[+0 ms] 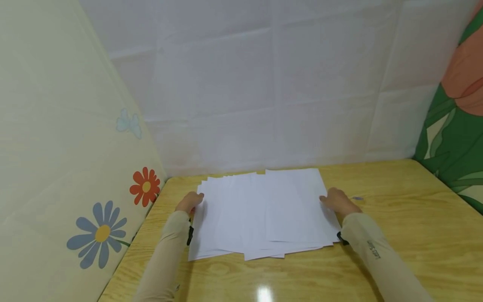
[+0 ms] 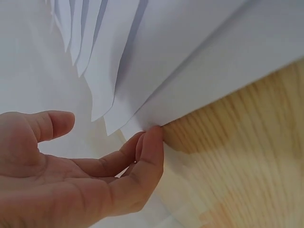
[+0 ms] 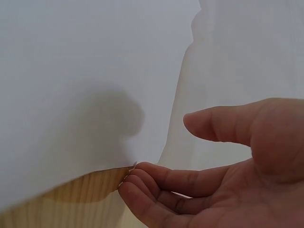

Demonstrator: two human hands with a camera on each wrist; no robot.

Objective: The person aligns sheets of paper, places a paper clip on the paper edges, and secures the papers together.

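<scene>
Several white paper sheets lie fanned out and overlapping on the wooden table, with uneven edges. At the right end of the spread is a broad top sheet. My left hand is at the left edge of the spread; in the left wrist view its bent fingertips touch the edge of the lowest sheets, and the thumb stands apart. On the opposite side my right hand is at the right edge. Its fingertips touch the paper edge in the right wrist view, with the thumb raised away from the sheet.
The wooden table meets a white cloth backdrop behind the paper. A flowered panel borders the left side, and a green leafy panel the right. One small pale object lies beyond the right hand.
</scene>
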